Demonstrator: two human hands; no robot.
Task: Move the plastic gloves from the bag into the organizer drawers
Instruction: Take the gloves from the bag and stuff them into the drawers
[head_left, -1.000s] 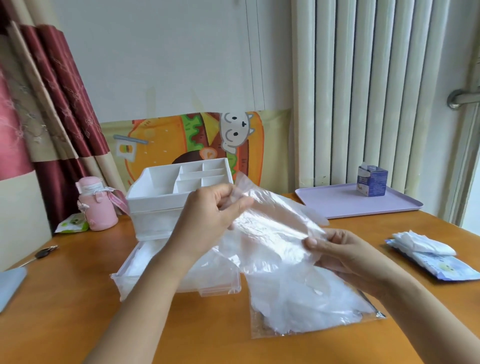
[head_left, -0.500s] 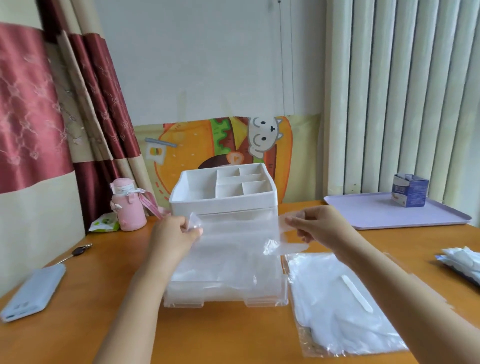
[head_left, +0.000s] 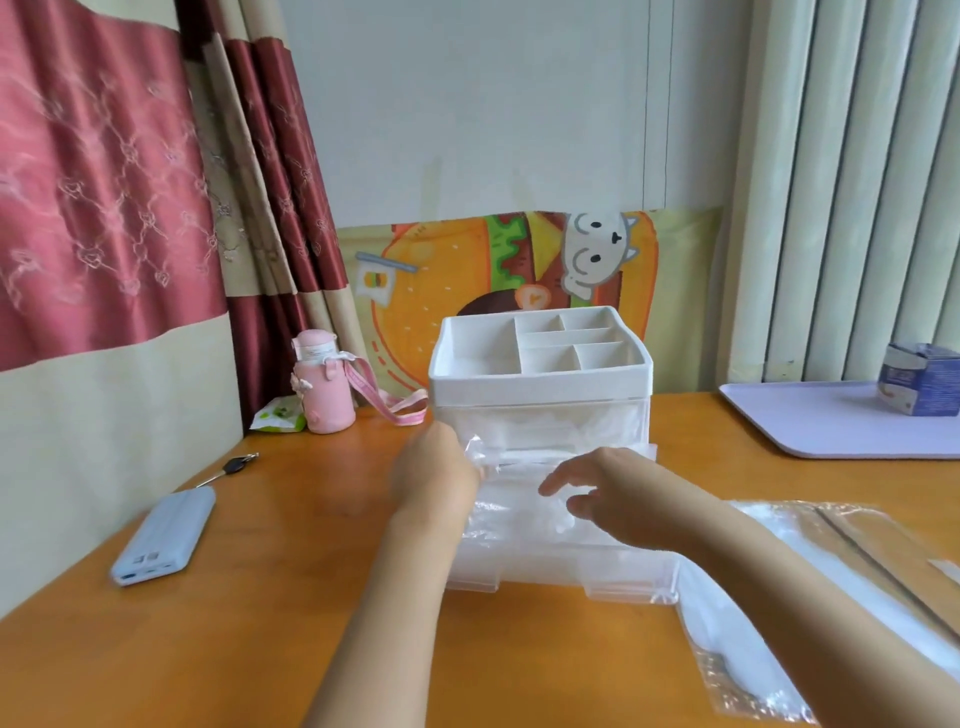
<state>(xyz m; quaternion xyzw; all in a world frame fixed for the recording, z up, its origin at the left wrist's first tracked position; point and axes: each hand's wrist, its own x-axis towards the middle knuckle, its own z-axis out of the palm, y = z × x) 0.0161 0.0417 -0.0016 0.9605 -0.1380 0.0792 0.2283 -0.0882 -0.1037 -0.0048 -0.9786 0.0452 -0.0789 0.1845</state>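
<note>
A white organizer (head_left: 540, 371) with divided top compartments stands at the table's middle. Its clear lower drawer (head_left: 561, 571) is pulled out toward me and holds thin plastic gloves (head_left: 514, 512). My left hand (head_left: 436, 483) is at the drawer's left side and pinches the crinkled edge of a glove. My right hand (head_left: 613, 499) lies over the drawer with fingers spread, pressing the plastic down. The clear bag (head_left: 810, 613) with more white gloves lies flat to the right, partly under my right forearm.
A pink bottle (head_left: 322, 387) with a strap and a small green packet stand at the back left. A pale blue power bank (head_left: 163, 540) and a key (head_left: 234, 465) lie at the left. A lilac tray (head_left: 831, 421) with a blue carton (head_left: 919, 379) sits at the back right.
Both hands have come down from holding the glove spread in front of the organizer and now have it in the open drawer. The right hand has let go and lies flat on it.
</note>
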